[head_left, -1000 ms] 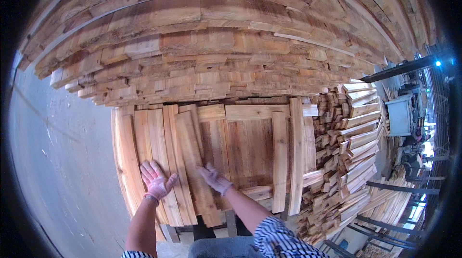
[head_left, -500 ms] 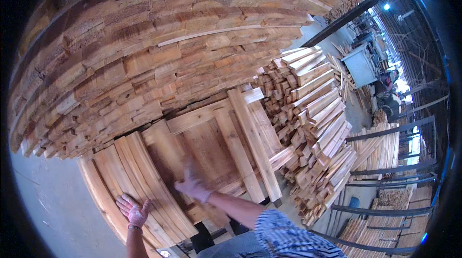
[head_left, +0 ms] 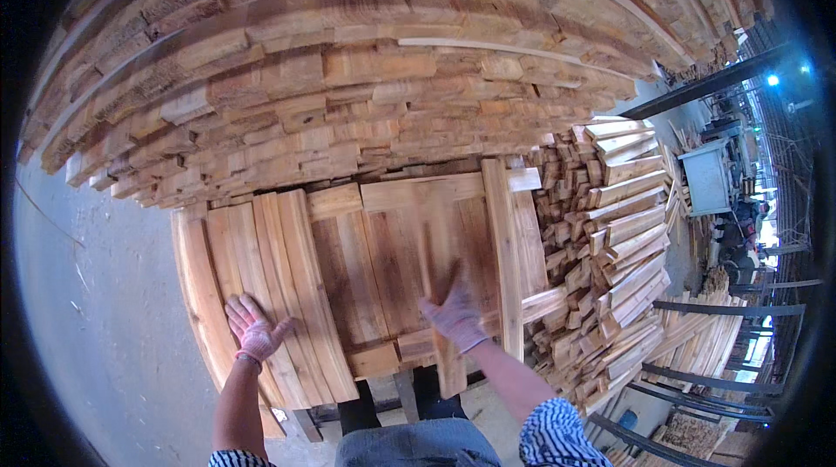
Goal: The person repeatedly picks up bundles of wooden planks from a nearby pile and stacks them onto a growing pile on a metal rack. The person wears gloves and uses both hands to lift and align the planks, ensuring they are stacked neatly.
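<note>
My left hand (head_left: 254, 331), in a pale work glove, lies flat with fingers spread on a row of wooden planks (head_left: 277, 293) set side by side. My right hand (head_left: 458, 317), gloved too, is closed around a narrow wooden plank (head_left: 448, 367), its thumb on the left side. That plank is blurred and runs from near me toward the far side. Beneath it lie darker boards (head_left: 353, 267), with short pieces across their far and near ends. Just right of my right hand, a longer plank (head_left: 505, 258) lies lengthwise.
A tall stack of timber (head_left: 348, 93) rises along the far side. On the right is a heap of cut planks (head_left: 623, 232), with black metal bars (head_left: 723, 306) beyond it. A pale cabinet-like box (head_left: 705, 178) stands farther back. Grey floor (head_left: 96, 293) shows at left.
My right hand has moved right, from over the darker boards to the narrow plank, which it now grips. The left hand stays flat on the planks. The whole view has turned.
</note>
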### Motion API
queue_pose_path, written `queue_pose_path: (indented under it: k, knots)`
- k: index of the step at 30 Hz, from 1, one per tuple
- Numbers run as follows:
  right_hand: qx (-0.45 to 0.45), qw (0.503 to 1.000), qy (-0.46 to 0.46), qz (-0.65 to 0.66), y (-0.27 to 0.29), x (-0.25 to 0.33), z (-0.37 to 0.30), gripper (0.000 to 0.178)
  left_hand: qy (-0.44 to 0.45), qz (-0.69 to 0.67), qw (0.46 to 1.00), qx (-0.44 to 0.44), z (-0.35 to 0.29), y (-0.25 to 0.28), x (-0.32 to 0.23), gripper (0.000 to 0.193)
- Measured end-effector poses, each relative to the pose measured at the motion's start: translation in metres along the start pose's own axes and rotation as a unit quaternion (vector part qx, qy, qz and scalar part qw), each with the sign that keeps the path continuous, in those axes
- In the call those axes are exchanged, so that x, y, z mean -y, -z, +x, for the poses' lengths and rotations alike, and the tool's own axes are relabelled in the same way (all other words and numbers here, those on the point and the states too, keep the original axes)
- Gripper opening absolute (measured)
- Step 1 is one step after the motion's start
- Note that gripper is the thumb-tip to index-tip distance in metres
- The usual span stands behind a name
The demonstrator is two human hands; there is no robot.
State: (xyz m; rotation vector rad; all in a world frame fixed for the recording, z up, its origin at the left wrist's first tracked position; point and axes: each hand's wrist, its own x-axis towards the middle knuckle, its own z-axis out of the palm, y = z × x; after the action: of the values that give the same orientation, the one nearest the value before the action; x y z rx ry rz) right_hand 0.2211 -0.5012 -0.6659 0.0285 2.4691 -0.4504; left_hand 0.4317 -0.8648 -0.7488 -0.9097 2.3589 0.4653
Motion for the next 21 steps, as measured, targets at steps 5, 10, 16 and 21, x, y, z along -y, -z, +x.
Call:
queue_pose_path:
  k: [5, 10, 16, 21]
  knots:
    - [-0.051, 0.980, 0.167, 0.094, -0.109, 0.080, 0.011, 0.112, 0.018, 0.005, 1.000, 0.013, -0.010, 0.000, 0.002, 0.132]
    - [0.043, 0.983, 0.147, 0.098, -0.153, 0.131, 0.027, 0.083, 0.007, -0.001, 1.000, 0.021, -0.005, 0.003, -0.005, 0.131]
    - [0.078, 0.991, 0.107, 0.013, -0.078, 0.069, 0.043, 0.096, 0.022, 0.002, 0.999, 0.049, -0.008, 0.012, -0.013, 0.133]
    - [-0.198, 0.957, -0.014, -0.214, 0.050, -0.075, 0.051, 0.110, 0.027, 0.048, 0.998, 0.014, -0.008, -0.002, -0.002, 0.133]
